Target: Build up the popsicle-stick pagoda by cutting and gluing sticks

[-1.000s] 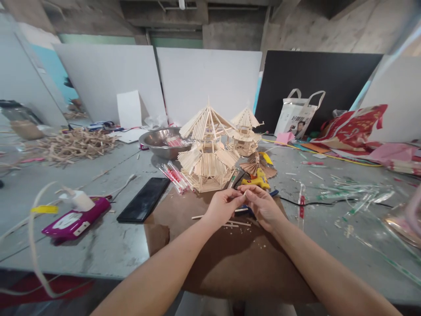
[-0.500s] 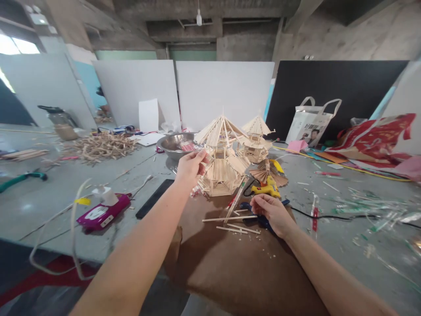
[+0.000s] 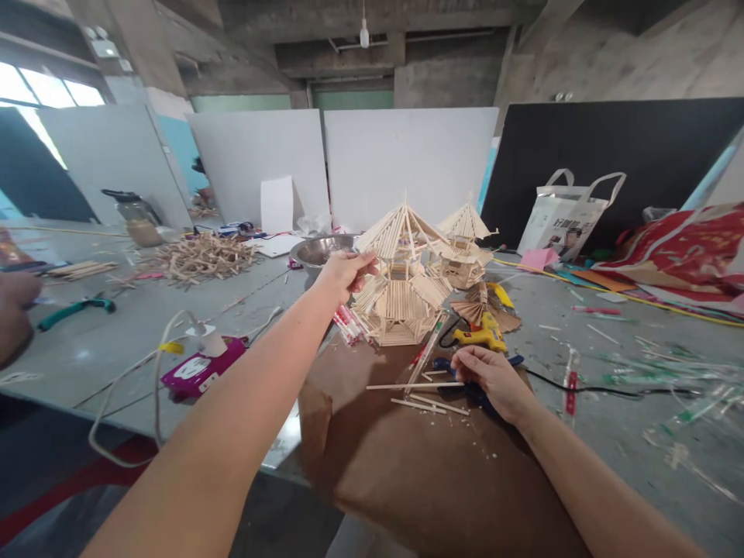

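A pavilion model (image 3: 407,279) built of thin wooden sticks stands at the middle of the grey table (image 3: 145,325), with a smaller one (image 3: 463,248) behind it to the right. My left hand (image 3: 342,275) reaches out to the big model's left side, fingers curled against its lower roof edge. My right hand (image 3: 491,376) rests on the brown paper sheet (image 3: 418,465), fingers closed on a thin wooden stick (image 3: 407,385) that lies level to the left. More loose sticks (image 3: 430,404) lie just below it.
A yellow glue gun (image 3: 480,333) and black cable lie right of the model, a steel bowl (image 3: 317,249) behind my left hand. A magenta box (image 3: 201,368), a stick pile (image 3: 203,256) and green pliers (image 3: 75,308) sit left. Another person's hand (image 3: 15,310) shows at the left edge.
My hands, together in front of the model a second ago, have parted. The left one reached forward to the model's left side; the right stayed on the paper with a stick. The view swung left.
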`<move>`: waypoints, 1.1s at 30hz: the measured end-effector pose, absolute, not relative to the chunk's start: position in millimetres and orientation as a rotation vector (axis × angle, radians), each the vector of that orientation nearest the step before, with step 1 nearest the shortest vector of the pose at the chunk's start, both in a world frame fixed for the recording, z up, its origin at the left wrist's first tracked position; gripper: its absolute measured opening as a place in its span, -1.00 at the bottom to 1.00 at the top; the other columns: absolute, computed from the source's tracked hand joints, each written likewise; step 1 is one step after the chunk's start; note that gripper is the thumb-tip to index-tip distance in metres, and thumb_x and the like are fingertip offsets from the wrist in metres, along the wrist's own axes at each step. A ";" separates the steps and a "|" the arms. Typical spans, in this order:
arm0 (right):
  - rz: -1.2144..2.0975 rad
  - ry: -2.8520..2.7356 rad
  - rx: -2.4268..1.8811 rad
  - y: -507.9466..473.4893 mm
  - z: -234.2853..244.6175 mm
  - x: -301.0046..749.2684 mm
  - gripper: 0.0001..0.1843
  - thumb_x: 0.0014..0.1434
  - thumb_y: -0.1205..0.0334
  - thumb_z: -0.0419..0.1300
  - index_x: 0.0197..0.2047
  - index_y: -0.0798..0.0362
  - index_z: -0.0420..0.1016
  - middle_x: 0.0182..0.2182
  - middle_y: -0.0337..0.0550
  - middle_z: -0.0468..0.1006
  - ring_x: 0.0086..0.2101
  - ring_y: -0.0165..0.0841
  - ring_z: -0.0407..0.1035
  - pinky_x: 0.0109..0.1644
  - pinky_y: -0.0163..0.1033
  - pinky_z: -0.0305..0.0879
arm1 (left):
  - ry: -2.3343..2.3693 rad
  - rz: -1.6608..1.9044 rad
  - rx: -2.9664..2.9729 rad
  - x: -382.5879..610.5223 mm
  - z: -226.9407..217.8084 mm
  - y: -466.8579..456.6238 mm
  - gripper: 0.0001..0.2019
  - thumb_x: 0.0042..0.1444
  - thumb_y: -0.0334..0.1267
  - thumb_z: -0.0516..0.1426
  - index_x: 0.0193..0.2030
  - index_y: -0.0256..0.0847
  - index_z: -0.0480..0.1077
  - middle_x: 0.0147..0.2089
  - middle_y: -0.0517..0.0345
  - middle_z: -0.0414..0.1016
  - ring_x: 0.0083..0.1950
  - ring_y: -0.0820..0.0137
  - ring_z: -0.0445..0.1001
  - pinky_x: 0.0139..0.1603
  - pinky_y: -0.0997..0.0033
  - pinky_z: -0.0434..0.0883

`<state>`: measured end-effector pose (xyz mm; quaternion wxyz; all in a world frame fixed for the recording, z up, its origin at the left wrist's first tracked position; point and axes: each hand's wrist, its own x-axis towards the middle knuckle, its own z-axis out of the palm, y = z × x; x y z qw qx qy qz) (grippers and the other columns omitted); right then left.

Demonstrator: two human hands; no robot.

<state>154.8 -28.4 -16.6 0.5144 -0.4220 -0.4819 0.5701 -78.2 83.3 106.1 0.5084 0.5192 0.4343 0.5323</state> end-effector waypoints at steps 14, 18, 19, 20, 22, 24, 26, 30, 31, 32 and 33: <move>1.370 -1.175 -1.026 -27.5 -17.4 155.4 -0.76 -0.11 0.09 0.20 -0.53 0.11 0.39 -0.54 -0.24 0.38 -0.54 -0.50 0.21 -0.41 -0.34 0.11 | 1.105 1.342 1.077 -69.1 110.4 79.0 -0.83 -0.22 -0.27 0.21 -0.60 -0.34 0.35 -0.69 0.15 0.36 -0.83 0.72 -0.01 -0.79 0.60 -0.16; 1.367 -1.193 -1.028 -27.6 -18.2 155.6 -0.76 -0.09 0.09 0.19 -0.51 0.12 0.39 -0.54 -0.24 0.38 -0.55 -0.52 0.20 -0.42 -0.35 0.10 | 1.085 1.313 0.993 -68.7 111.4 77.3 -0.84 -0.24 -0.29 0.21 -0.62 -0.33 0.33 -0.72 0.17 0.33 -0.83 0.73 -0.05 -0.79 0.60 -0.19; 1.365 -1.199 -1.027 -27.8 -18.3 155.5 -0.76 -0.09 0.09 0.19 -0.51 0.12 0.39 -0.54 -0.24 0.38 -0.55 -0.52 0.20 -0.42 -0.35 0.10 | 1.080 1.316 0.975 -68.4 111.3 76.7 -0.84 -0.24 -0.30 0.21 -0.63 -0.32 0.33 -0.73 0.18 0.32 -0.83 0.73 -0.06 -0.79 0.60 -0.19; 1.363 -1.203 -1.026 -27.9 -18.2 155.3 -0.76 -0.09 0.09 0.19 -0.52 0.13 0.39 -0.54 -0.24 0.38 -0.55 -0.52 0.20 -0.42 -0.36 0.09 | 1.078 1.322 0.962 -68.0 111.2 76.1 -0.85 -0.24 -0.30 0.21 -0.63 -0.32 0.33 -0.73 0.19 0.32 -0.83 0.72 -0.07 -0.79 0.60 -0.19; 1.361 -1.208 -1.029 -28.2 -17.9 155.0 -0.75 -0.09 0.09 0.19 -0.52 0.13 0.39 -0.54 -0.24 0.38 -0.55 -0.52 0.20 -0.42 -0.35 0.09 | 1.084 1.338 0.943 -66.9 110.7 74.9 -0.85 -0.23 -0.31 0.21 -0.64 -0.32 0.33 -0.73 0.19 0.32 -0.83 0.72 -0.07 -0.79 0.60 -0.19; 1.356 -1.215 -1.034 -28.5 -17.5 154.8 -0.75 -0.09 0.09 0.19 -0.52 0.13 0.38 -0.54 -0.24 0.38 -0.55 -0.51 0.20 -0.42 -0.35 0.09 | 1.092 1.355 0.930 -65.6 110.3 74.3 -0.86 -0.23 -0.32 0.20 -0.64 -0.31 0.33 -0.73 0.18 0.32 -0.83 0.71 -0.06 -0.79 0.60 -0.19; 1.347 -1.226 -1.040 -28.6 -17.3 154.7 -0.75 -0.09 0.08 0.18 -0.51 0.13 0.38 -0.54 -0.24 0.38 -0.55 -0.51 0.19 -0.42 -0.34 0.09 | 1.099 1.369 0.923 -64.6 110.2 74.6 -0.86 -0.22 -0.32 0.20 -0.63 -0.32 0.34 -0.73 0.18 0.31 -0.83 0.71 -0.05 -0.79 0.60 -0.19; 1.341 -1.243 -1.045 -28.3 -17.5 154.5 -0.75 -0.08 0.08 0.17 -0.51 0.12 0.38 -0.54 -0.24 0.38 -0.54 -0.50 0.19 -0.41 -0.33 0.09 | 1.106 1.390 0.926 -64.3 110.0 76.5 -0.87 -0.22 -0.31 0.20 -0.62 -0.32 0.36 -0.72 0.14 0.33 -0.82 0.70 -0.02 -0.79 0.61 -0.18; 1.342 -1.243 -1.046 -28.0 -17.6 154.5 -0.75 -0.08 0.08 0.17 -0.51 0.12 0.38 -0.54 -0.24 0.38 -0.54 -0.50 0.19 -0.40 -0.33 0.09 | 1.103 1.391 0.928 -64.6 110.0 76.9 -0.87 -0.23 -0.31 0.20 -0.62 -0.32 0.36 -0.71 0.13 0.34 -0.82 0.70 -0.01 -0.79 0.61 -0.18; 1.342 -1.242 -1.046 -27.7 -17.7 154.5 -0.75 -0.08 0.07 0.17 -0.51 0.12 0.38 -0.54 -0.24 0.38 -0.54 -0.50 0.19 -0.40 -0.33 0.09 | 1.098 1.387 0.932 -64.9 109.9 77.1 -0.87 -0.23 -0.30 0.20 -0.62 -0.32 0.36 -0.70 0.12 0.35 -0.82 0.69 -0.01 -0.79 0.61 -0.18; 1.343 -1.242 -1.046 -27.5 -17.9 154.6 -0.75 -0.08 0.07 0.17 -0.51 0.12 0.38 -0.54 -0.24 0.38 -0.54 -0.50 0.19 -0.40 -0.33 0.09 | 1.093 1.383 0.938 -65.2 109.8 77.1 -0.86 -0.23 -0.29 0.20 -0.62 -0.32 0.36 -0.70 0.11 0.36 -0.82 0.69 -0.01 -0.79 0.61 -0.18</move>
